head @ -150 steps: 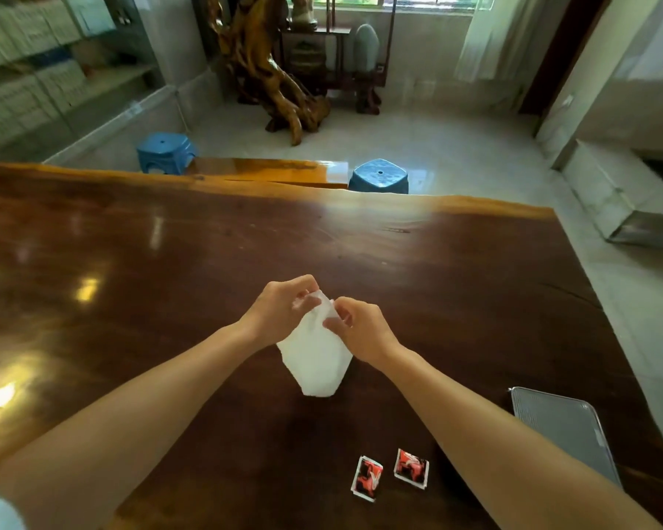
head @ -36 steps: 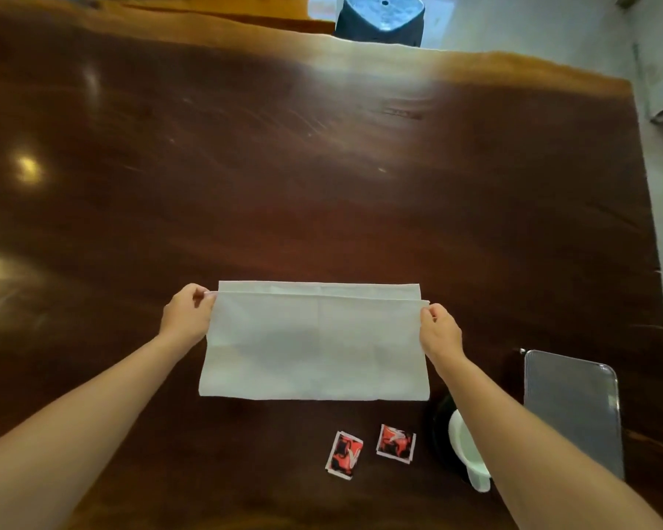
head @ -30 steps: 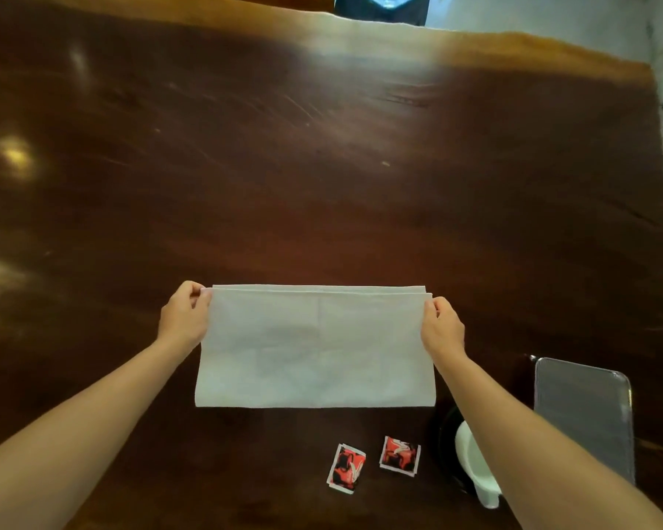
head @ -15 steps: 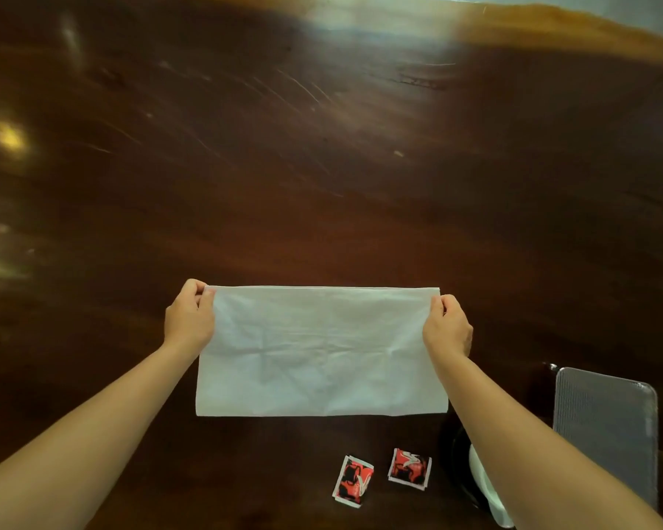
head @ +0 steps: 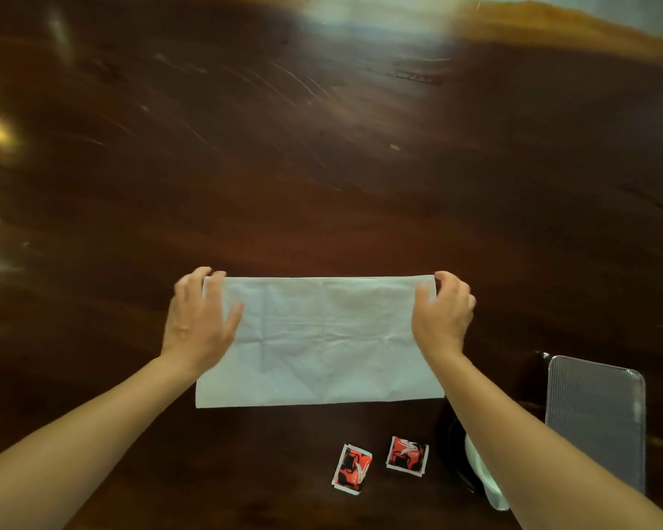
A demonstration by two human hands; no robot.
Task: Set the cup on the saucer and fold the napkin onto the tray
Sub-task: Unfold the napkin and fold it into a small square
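Note:
The white napkin (head: 322, 342) lies flat on the dark wooden table (head: 322, 166), folded into a wide rectangle. My left hand (head: 200, 319) rests palm down on its left edge, fingers spread. At the far right corner my right hand (head: 443, 315) sits with thumb and fingers apart, the corner showing between them. A grey metal tray (head: 598, 426) lies to the right of my right forearm. Part of a white cup (head: 483, 478) shows from under that forearm, on a dark saucer (head: 450, 453) that is mostly hidden.
Two red and black sachets (head: 352, 468) (head: 407, 457) lie just in front of the napkin, left of the saucer. The table stretches far ahead and to the left, and its far edge runs along the top of the view.
The crumpled napkin was spread out and folded in half on the table. In the last half second both hands loosened their pinch on the far corners and settled flat on the napkin.

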